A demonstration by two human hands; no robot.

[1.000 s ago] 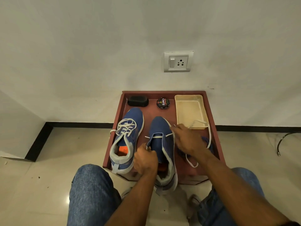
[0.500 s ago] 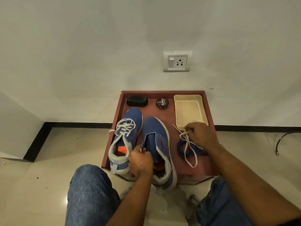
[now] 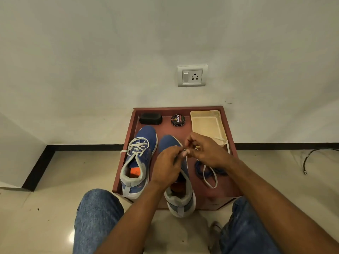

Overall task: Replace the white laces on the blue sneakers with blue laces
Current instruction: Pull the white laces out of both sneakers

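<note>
Two blue sneakers stand on a red-brown wooden tray [image 3: 136, 125]. The left sneaker [image 3: 145, 136] carries white laces. The right sneaker [image 3: 180, 200] has bare eyelets, and its heel hangs over the tray's front edge. Above it my left hand [image 3: 166, 166] and my right hand [image 3: 208, 151] meet fingertip to fingertip and pinch a small whitish lace end [image 3: 185, 151]; which lace it belongs to is hidden. A loose white lace [image 3: 211, 179] lies looped beside a pile of blue laces [image 3: 200, 170], right of that shoe.
A cream plastic tray [image 3: 207, 123], a round polish tin [image 3: 178, 119] and a black brush [image 3: 150, 118] sit along the tray's back edge against the wall. A wall socket [image 3: 192, 75] is above. My knees in jeans flank the tray; a cable [image 3: 315, 154] lies on the floor at right.
My right hand left the lace pile and rose toward the centre. My left hand let go of the right sneaker's collar and came up to meet it. The right sneaker straightened.
</note>
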